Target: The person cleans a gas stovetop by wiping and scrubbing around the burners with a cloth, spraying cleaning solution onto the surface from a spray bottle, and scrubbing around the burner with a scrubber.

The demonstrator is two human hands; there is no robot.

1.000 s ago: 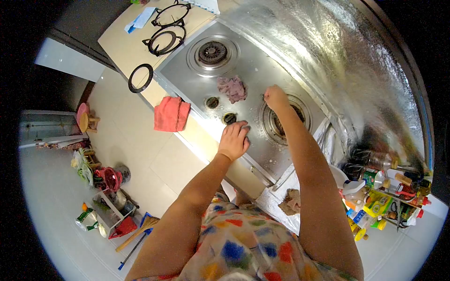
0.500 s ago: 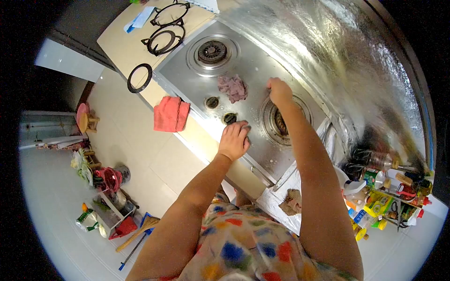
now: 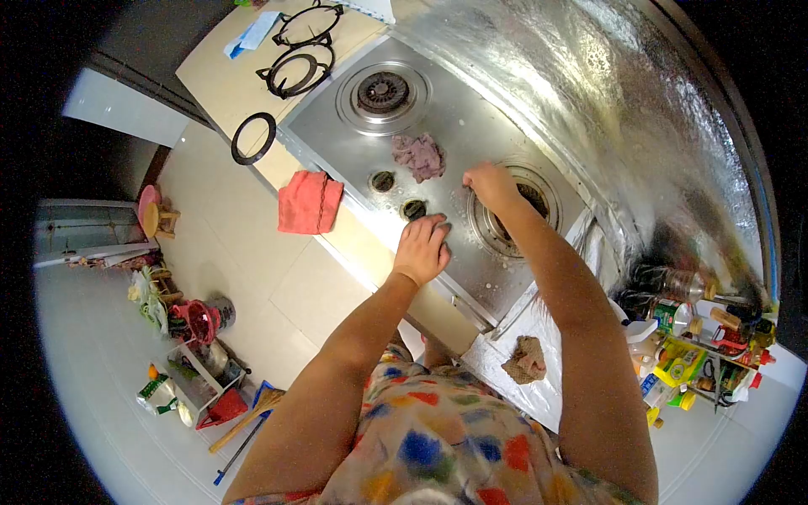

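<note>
My left hand (image 3: 422,249) lies on the front edge of the steel gas stove (image 3: 467,118), fingers spread and holding nothing, close to the lower black knob (image 3: 413,209). Curled into a closed shape, my right hand (image 3: 492,188) is at the near-left rim of the right burner (image 3: 532,202); whatever its fingers hold, if anything, is hidden. A crumpled mauve cloth (image 3: 419,157) lies on the stove between the two burners. The second knob (image 3: 383,181) sits to its lower left. The left burner (image 3: 384,92) is bare of its pan support.
Black pan supports (image 3: 295,71) and a black ring (image 3: 253,139) rest on the counter. A folded red cloth (image 3: 310,203) lies at its edge. A brown cloth (image 3: 526,360) sits on foil by my right arm. Bottles and packets (image 3: 683,362) crowd the right side.
My right hand has moved left and slightly down across the stove, along the rim of the right burner. My left hand has stayed in place.
</note>
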